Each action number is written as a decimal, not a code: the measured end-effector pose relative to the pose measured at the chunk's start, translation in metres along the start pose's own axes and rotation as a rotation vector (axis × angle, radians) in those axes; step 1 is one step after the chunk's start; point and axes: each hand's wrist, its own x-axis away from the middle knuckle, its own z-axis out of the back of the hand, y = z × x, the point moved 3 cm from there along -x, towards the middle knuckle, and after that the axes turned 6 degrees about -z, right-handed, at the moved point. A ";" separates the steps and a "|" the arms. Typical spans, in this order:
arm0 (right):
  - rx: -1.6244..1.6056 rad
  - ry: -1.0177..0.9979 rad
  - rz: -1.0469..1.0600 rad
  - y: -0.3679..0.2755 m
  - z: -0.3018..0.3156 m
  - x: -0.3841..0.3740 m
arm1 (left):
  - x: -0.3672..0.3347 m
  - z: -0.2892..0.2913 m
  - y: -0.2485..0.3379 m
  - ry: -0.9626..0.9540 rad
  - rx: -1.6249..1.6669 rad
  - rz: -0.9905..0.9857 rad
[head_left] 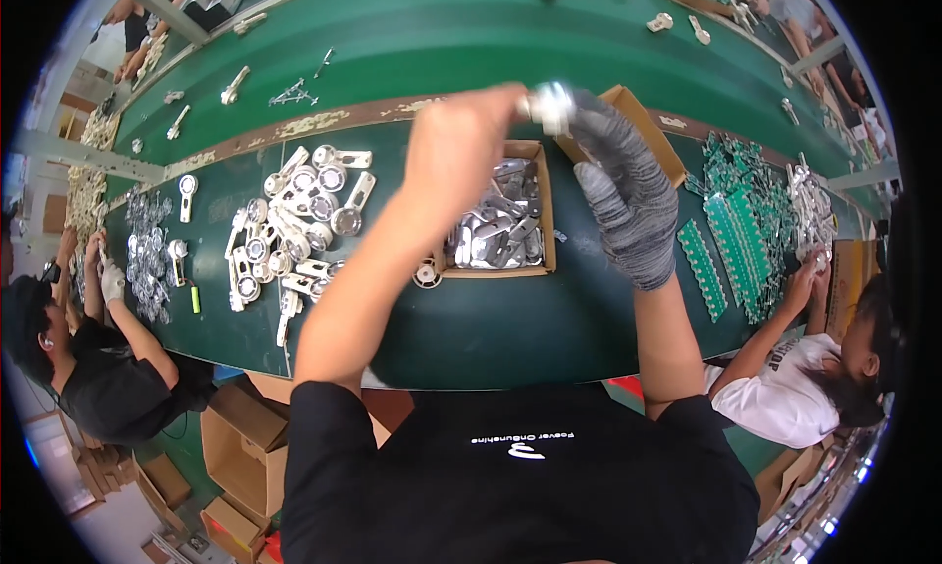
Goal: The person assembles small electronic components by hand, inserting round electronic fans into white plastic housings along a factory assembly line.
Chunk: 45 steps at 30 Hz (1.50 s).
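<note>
Here, gloved fingers (613,132) parted, touching white piece (553,110)

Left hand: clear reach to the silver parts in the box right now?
Probably yes: the box is open on top, no lid over the silver parts, and the left hand is near. It is up at a blurred white part, though, which may occupy it.
</note>
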 end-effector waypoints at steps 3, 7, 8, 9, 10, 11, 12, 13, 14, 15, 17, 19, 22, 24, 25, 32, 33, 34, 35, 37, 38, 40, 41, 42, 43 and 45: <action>0.037 0.123 -0.049 -0.001 0.019 0.014 | -0.044 -0.010 -0.048 0.019 -0.085 0.094; 0.515 0.003 -0.428 0.033 0.017 0.058 | -0.070 -0.024 -0.128 -0.047 -0.273 0.230; 0.511 0.003 -0.433 0.037 0.015 0.065 | -0.070 -0.029 -0.138 -0.059 -0.306 0.318; 0.595 -0.058 -0.439 0.040 0.011 0.070 | -0.066 -0.032 -0.148 -0.069 -0.344 0.409; 0.680 -0.117 -0.446 0.047 0.009 0.076 | -0.063 -0.037 -0.146 -0.123 -0.339 0.506; 0.806 -0.084 -0.305 0.051 0.004 0.080 | -0.055 -0.039 -0.145 -0.088 -0.344 0.424; 0.795 -0.087 -0.303 0.055 0.001 0.082 | -0.045 -0.039 -0.143 -0.052 -0.350 0.342; 0.803 -0.055 -0.321 0.059 0.002 0.084 | -0.042 -0.035 -0.123 -0.077 -0.254 0.310; 0.814 -0.022 -0.339 0.062 0.003 0.085 | -0.035 -0.031 -0.104 -0.104 -0.220 0.267; 0.804 -0.023 -0.342 0.064 0.003 0.086 | -0.026 -0.026 -0.089 -0.130 -0.193 0.226; 0.824 -0.040 -0.273 0.068 0.005 0.087 | -0.008 -0.020 -0.055 -0.125 -0.128 0.073; 0.804 -0.056 -0.290 0.067 0.006 0.084 | 0.008 -0.016 -0.026 -0.258 -0.038 0.016; 0.727 -0.084 -0.317 0.059 0.009 0.078 | 0.034 -0.021 -0.001 -0.441 0.032 0.000; 0.668 -0.092 -0.328 0.053 0.011 0.074 | 0.046 -0.026 0.007 -0.496 0.034 -0.047; 0.664 -0.107 -0.327 0.050 0.013 0.073 | 0.052 -0.029 0.009 -0.499 0.040 -0.051; 0.575 -0.103 -0.385 0.056 0.012 0.074 | 0.067 -0.032 0.012 -0.580 0.060 0.045; 0.596 -0.110 -0.409 0.058 0.011 0.074 | 0.067 -0.031 0.014 -0.582 0.061 0.044; 0.618 -0.115 -0.432 0.059 0.011 0.075 | 0.066 -0.028 0.016 -0.513 0.084 0.061; 0.617 -0.113 -0.433 0.061 0.009 0.075 | 0.065 -0.024 0.017 -0.444 0.107 0.080; 0.774 -0.092 -0.300 0.062 0.005 0.075 | 0.065 -0.017 0.021 -0.407 0.181 0.178; 0.773 -0.093 -0.300 0.064 0.004 0.077 | 0.066 -0.014 0.022 -0.368 0.254 0.276; 0.836 -0.110 -0.270 0.065 0.002 0.079 | 0.068 -0.008 0.027 -0.354 0.312 0.329; 0.836 -0.113 -0.268 0.066 0.001 0.079 | 0.070 -0.006 0.029 -0.340 0.371 0.380; 0.800 -0.108 -0.275 0.066 0.002 0.078 | 0.073 -0.006 0.034 -0.337 0.370 0.382; 0.762 -0.105 -0.281 0.067 0.002 0.078 | 0.078 -0.006 0.036 -0.293 0.460 0.520; 0.750 -0.098 -0.246 0.065 0.002 0.078 | 0.088 -0.010 0.038 -0.254 0.569 0.698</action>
